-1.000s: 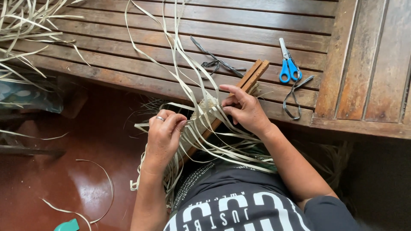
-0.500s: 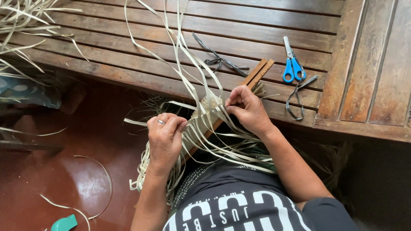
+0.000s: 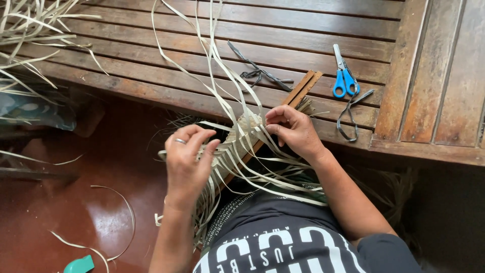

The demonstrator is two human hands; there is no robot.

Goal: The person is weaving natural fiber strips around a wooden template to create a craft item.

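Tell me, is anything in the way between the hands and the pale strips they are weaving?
Nothing visible is. The left hand and the right hand both already touch the pale strips around the wooden slats.

Left hand (image 3: pixel 186 156) pinches pale leaf strips (image 3: pixel 230 151) beside the woven piece (image 3: pixel 244 126); ring on one finger. Right hand (image 3: pixel 293 130) pinches strips at the woven piece, against a slanted wooden frame (image 3: pixel 301 88). Long strips trail up over the slatted wooden worktop (image 3: pixel 303 30). Blue scissors (image 3: pixel 343 78) and dark cords (image 3: pixel 257 71) lie on it. Red floor (image 3: pixel 76 202), loose strips.
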